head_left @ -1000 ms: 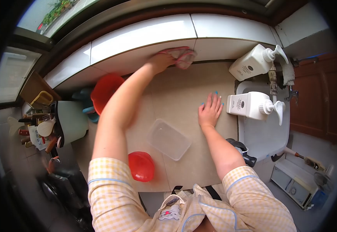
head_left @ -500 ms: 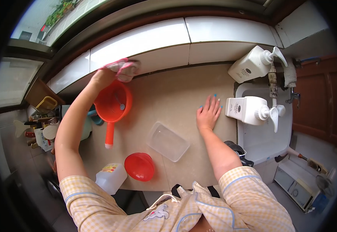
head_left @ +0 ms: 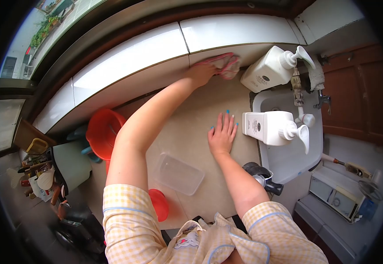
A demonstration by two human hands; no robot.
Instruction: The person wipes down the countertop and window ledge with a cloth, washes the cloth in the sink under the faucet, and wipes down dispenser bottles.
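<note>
My left hand [head_left: 203, 73] presses a pink-edged cloth [head_left: 227, 66] against the low tiled wall at the back of the counter [head_left: 187, 119]. Flat on the counter, fingers spread, lies my right hand [head_left: 221, 135], holding nothing. Just right of it stands a white pump bottle [head_left: 268, 126]; a second pump bottle [head_left: 268, 70] is behind that one. A clear plastic container [head_left: 180, 174] rests between my arms. My left arm partly hides a red dipper [head_left: 101, 134] and a red bowl [head_left: 158, 204].
A white sink [head_left: 290, 163] with a tap [head_left: 323, 101] is at the right, and a black object [head_left: 266, 178] sits by its near edge. On the left is a utensil holder [head_left: 72, 165] full of tools. A window [head_left: 50, 39] shows at the upper left.
My left hand, with the cloth, went left along the wall and is now back at the right, close to the rear pump bottle. The view has shifted; my right hand stays flat.
</note>
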